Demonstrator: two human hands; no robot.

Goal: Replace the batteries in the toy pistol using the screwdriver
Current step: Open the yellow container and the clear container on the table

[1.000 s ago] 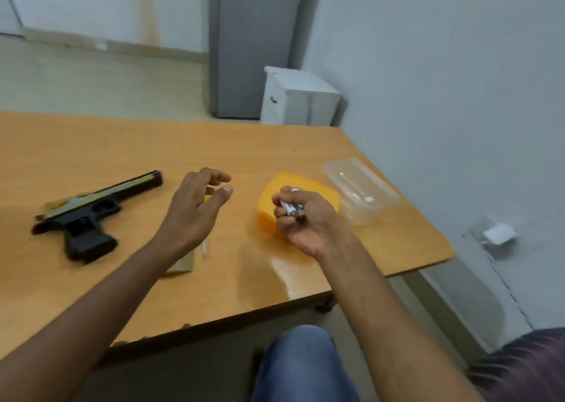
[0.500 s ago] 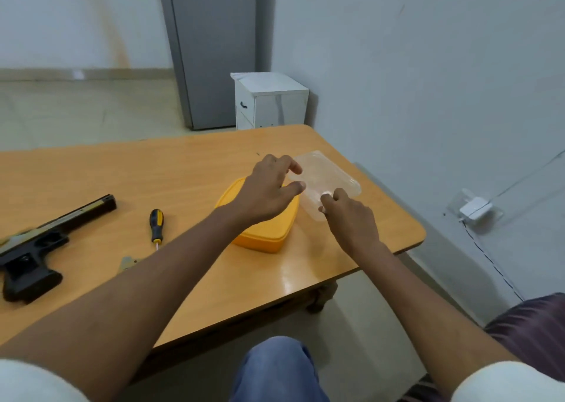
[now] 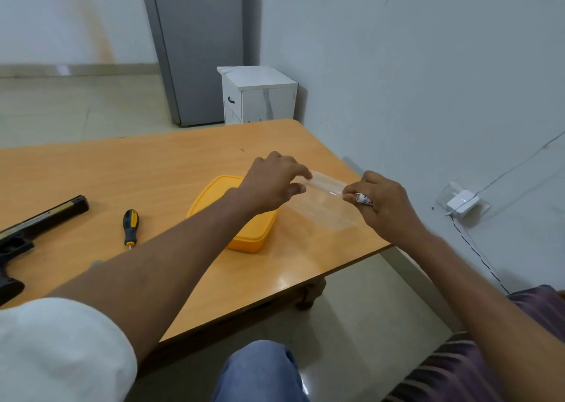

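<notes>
- Fingers [image 3: 351, 198] of the right hand [image 3: 385, 205] are curled round a battery [image 3: 363, 200], pinched close to the clear box [image 3: 324, 205].
- Left hand [image 3: 272, 184] has come across off the table and now grips the clear box's near end, beside the yellow tub [image 3: 235, 218].
- Looks like batteries are getting sorted, so the swap's underway.
- Screwdriver [image 3: 131, 226] and toy pistol [image 3: 33, 227] lie well off to the left, untouched.

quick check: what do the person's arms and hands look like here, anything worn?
Both hands are bare: left hand, right hand, with no gloves, rings or watch visible. The forearms are bare too. A white short sleeve covers the left upper arm at the lower-left corner of the head view. The right sleeve is out of frame. No markings or cables on either arm.
</notes>
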